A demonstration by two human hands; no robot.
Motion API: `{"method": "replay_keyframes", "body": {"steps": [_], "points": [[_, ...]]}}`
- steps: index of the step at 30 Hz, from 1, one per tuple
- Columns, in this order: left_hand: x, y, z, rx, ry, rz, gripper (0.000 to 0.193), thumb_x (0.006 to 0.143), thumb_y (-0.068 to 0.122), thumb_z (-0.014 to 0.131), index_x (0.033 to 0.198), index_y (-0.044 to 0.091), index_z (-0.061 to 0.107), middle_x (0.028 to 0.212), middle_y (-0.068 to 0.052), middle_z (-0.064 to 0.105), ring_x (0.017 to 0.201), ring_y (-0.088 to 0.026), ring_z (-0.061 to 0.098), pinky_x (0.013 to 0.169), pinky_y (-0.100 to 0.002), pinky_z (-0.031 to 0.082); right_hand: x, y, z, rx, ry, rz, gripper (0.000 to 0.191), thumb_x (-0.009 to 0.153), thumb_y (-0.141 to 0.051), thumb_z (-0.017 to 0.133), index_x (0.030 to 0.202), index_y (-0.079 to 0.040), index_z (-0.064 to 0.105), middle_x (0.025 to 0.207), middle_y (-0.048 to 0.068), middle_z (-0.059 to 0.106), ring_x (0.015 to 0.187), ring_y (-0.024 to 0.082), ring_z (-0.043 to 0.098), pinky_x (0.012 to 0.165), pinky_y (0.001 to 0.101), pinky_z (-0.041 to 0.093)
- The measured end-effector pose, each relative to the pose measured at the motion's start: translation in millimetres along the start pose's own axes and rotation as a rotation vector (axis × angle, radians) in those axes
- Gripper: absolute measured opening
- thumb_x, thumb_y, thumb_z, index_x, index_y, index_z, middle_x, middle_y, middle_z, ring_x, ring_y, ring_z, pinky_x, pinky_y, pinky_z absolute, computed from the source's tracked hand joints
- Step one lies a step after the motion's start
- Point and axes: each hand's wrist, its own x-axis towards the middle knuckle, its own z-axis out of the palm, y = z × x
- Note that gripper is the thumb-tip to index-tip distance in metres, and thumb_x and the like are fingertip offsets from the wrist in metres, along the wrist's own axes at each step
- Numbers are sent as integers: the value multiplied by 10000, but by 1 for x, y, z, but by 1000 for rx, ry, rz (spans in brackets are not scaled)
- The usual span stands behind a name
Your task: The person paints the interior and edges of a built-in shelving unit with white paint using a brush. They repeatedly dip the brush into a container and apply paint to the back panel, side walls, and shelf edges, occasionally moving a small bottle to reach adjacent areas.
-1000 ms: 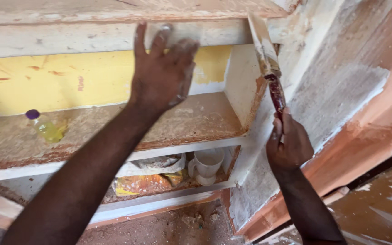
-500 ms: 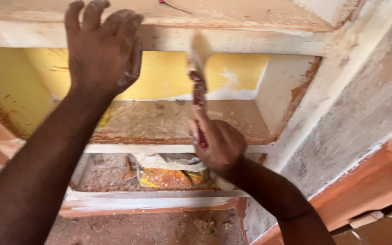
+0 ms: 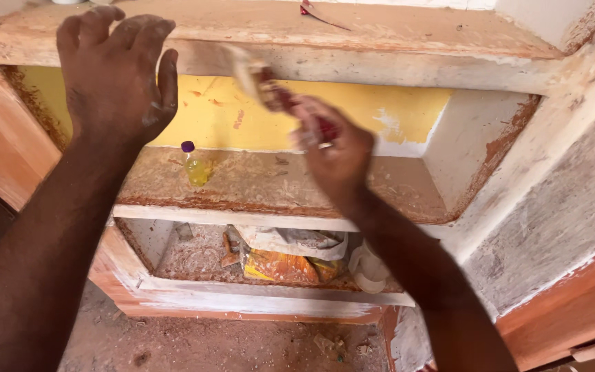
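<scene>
Left hand: our left hand [image 3: 115,72] sits in the upper left of the frame, fingers spread and laid flat on the front edge of the upper shelf [image 3: 380,65], gripping nothing
Right hand: our right hand [image 3: 332,148], near the centre, is closed round the dark red handle of a paintbrush [image 3: 263,79]; the bristle end points up and left toward the shelf edge and is blurred, so we cannot tell whether it touches
Brush work: we would judge it best to keep the bristles flat on the pale edge and draw long, even strokes along its length, with light pressure so nothing drips down
Support: the left palm steadies us well; we should keep it apart from the stretch being brushed
Yellow wall [image 3: 290,114]: behind the brush, patchy; we should mind stray marks there
Small bottle [image 3: 194,164]: stands on the dusty middle shelf, left of centre, under the working line and open to drips
Lower shelf: crumpled bags [image 3: 284,258] lie bottom centre, well away
</scene>
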Motion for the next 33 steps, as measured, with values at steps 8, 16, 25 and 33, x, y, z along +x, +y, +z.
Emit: {"method": "replay_keyframes", "body": {"steps": [8, 16, 25, 33], "points": [[-1, 18, 12, -17, -57, 41, 249, 1049, 192, 601, 1268, 91, 663, 1306, -56, 721, 1243, -248, 552, 1133, -449, 372, -14, 13, -183, -96, 213, 37, 121, 1151, -38, 657, 1195, 72, 682, 997, 192, 726, 724, 211, 737, 606, 311, 651], [-3, 27, 40, 36, -75, 76, 269, 1062, 228, 594, 1287, 99, 662, 1315, -43, 722, 1244, -213, 560, 1110, -396, 385, -45, -15, -356, -416, 417, 156, 155, 1236, -35, 599, 1242, 120, 603, 1029, 219, 712, 740, 205, 722, 652, 328, 659], [0, 29, 60, -1, -49, 88, 269, 1028, 191, 620, 1278, 103, 663, 1317, -19, 710, 1229, -205, 564, 1078, -380, 393, -53, -41, -377, -602, 445, 33, 200, 1229, -73, 581, 1236, 116, 647, 1047, 260, 741, 710, 223, 728, 613, 318, 617], [2, 29, 52, -1, -45, 108, 259, 1057, 212, 612, 1284, 100, 663, 1327, -32, 706, 1232, -208, 559, 1084, -386, 388, -13, -40, -230, -994, 117, -248, 160, 1204, -93, 654, 1155, 43, 724, 1066, 181, 773, 827, 185, 771, 663, 272, 643]]}}
